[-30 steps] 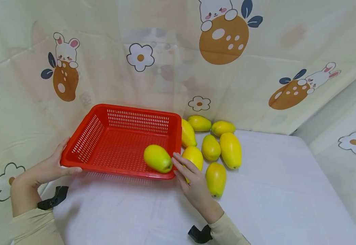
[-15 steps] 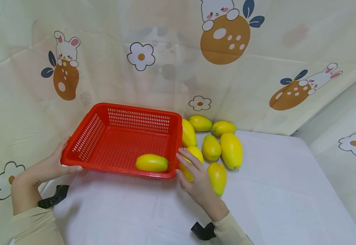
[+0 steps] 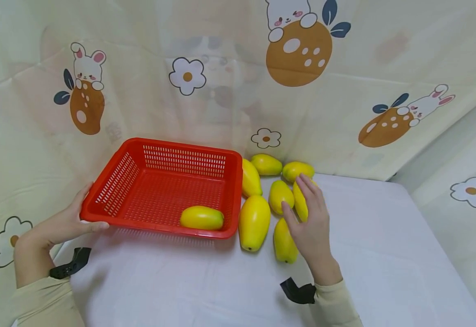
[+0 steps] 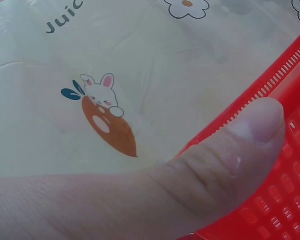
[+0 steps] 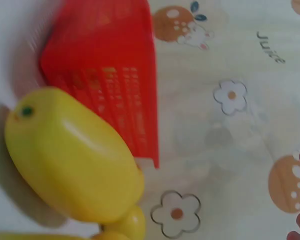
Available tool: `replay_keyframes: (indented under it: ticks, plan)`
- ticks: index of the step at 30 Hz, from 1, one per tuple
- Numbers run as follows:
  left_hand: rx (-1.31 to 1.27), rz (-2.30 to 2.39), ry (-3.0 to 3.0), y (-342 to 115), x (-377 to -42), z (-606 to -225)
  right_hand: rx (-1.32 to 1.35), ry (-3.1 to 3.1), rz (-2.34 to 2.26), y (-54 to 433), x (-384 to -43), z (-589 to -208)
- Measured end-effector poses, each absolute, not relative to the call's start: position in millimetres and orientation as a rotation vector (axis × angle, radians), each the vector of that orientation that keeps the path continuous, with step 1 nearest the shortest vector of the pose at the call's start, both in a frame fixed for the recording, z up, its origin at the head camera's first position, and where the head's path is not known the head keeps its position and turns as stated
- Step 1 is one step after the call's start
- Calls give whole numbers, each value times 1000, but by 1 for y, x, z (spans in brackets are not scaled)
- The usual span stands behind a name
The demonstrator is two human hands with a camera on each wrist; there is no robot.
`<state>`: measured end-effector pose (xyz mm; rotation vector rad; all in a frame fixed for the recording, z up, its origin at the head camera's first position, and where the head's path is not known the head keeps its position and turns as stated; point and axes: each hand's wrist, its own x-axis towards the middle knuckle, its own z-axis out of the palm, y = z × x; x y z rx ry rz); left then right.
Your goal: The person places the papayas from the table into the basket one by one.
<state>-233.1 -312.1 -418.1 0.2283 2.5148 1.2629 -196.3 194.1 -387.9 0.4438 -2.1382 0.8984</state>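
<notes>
Red plastic mesh forms the basket [image 3: 168, 190], which I take, from my remote seat, as the centre of my clock face, with 12 at the far wall; inside it, near the corner at 4 o'clock, lies 1 yellow-green fruit [image 3: 202, 218]; outside, on the white tablecloth [image 3: 368, 254], I count 7 more between 2 and 4 o'clock, all yellow. The nearest to the basket on the front side is a long yellow fruit [image 3: 255, 223], just beside its wall at 4 o'clock.

I see the left hand [image 3: 63, 222] gripping the basket between 8 and 9 o'clock, thumb laid along the near rim, fingers round the side; the right hand [image 3: 313, 222] is just past 3 o'clock, fingers extended, thumb spread away, holding nothing; it partly covers a yellow fruit [image 3: 300, 202], and I cannot tell whether it touches it.

My judgement is that the work is at an early stage; 1 fruit of the 8 I can see is in the basket, 7 are not; whether the basket's wall hides others, I cannot say.
</notes>
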Motion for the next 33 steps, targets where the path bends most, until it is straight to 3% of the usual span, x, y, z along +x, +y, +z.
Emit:
replay_keyframes:
  ticks: [18,26,33]
  plan:
    - [189,1238,2506,-311,-232,-416,15,-2187,861,263,-186,-365]
    - [189,1241,2494,-311,-231,-414,-215,-2619,838,280,-182,-359]
    - [195,1223,2504,-310,-231,-414,-217,-3066,755,294,-183,-361]
